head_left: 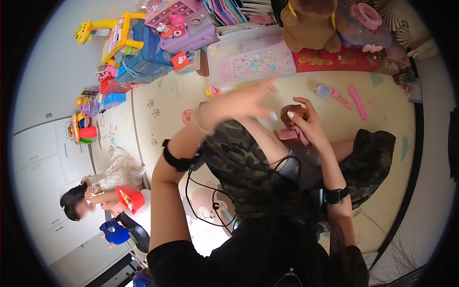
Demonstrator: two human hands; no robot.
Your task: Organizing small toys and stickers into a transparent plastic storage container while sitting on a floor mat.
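Note:
My right hand (310,125) is closed around a small doll (292,115) with brown hair and pink cloth below it, held over my crossed legs. The doll's face cannot be made out. My left hand (244,101) is raised to the left of the doll, smeared by motion, its fingers spread with nothing visible in them. Beyond my right hand on the mat lie a pink-handled toy (333,94) with a pale round head and a plain pink stick-shaped toy (357,102).
A clear plastic box (253,60) with colourful gems, a red box (334,61) and a brown plush bear (313,24) line the far side. Blue bins (146,60) stand far left. A black cable (215,206) loops by my left leg. A child (103,186) sits at left near a red bucket (130,198).

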